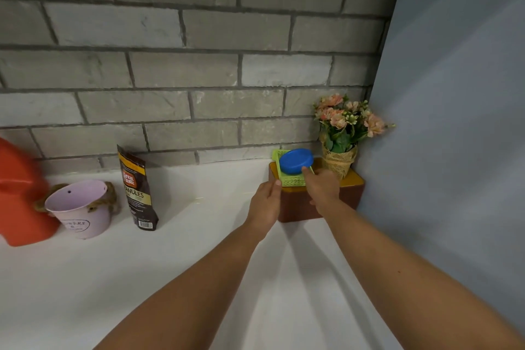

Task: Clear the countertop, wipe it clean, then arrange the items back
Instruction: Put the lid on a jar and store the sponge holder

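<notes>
Brown box [295, 209], left hand [265, 202] gripping, green tray [292, 181], blue lid [295, 161] atop

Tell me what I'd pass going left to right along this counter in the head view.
Red jug → pink bucket → coffee granules pouch → blue lid → potted flowers.
</notes>
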{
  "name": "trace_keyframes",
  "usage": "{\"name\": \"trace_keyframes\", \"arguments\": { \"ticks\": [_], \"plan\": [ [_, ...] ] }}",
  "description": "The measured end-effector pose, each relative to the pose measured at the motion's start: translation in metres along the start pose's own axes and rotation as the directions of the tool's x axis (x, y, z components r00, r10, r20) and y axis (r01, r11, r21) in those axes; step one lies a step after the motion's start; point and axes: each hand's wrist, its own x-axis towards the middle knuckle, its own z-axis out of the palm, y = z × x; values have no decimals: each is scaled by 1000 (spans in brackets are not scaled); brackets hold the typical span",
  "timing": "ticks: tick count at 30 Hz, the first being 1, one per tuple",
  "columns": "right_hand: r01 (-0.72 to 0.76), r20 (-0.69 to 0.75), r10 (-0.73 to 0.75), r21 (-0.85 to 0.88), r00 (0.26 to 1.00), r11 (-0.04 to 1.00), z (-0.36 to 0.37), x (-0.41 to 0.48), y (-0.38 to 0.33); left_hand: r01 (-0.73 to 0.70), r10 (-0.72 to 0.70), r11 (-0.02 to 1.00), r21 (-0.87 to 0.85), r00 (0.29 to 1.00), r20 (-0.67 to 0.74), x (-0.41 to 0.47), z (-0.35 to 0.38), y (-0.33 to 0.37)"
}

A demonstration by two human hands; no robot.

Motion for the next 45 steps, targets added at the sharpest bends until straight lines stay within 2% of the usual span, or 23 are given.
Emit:
{"name": "trace_keyframes", "arguments": {
  "ticks": [6,11,21,26,33,45],
  "plan": [
    [-81,17,79,120,997,990,-5,-4,1,6,-5,999,-46,1000,11,-2,4,-3],
    [-80,25,77,208,997,975,-7,-9,0,3,-2,995,-101,1000,12,-12,-1,-4],
    [64,14,-70,245,997,967,-1,-29,-6,2,-10,987,-159,999,-48,-47,-20,-9],
    [92,67,-111,240,992,966,15,-51,-17,2,-22,980,-197,995,-100,-63,-50,-10],
    [98,196,-164,305,967,947,43,-97,-39,20,-103,957,-289,956,-274,-84,-124,-17],
    [96,454,-197,236,869,967,127,-247,-73,67,-249,930,-362,838,-485,-182,-309,-52]
  ]
}}
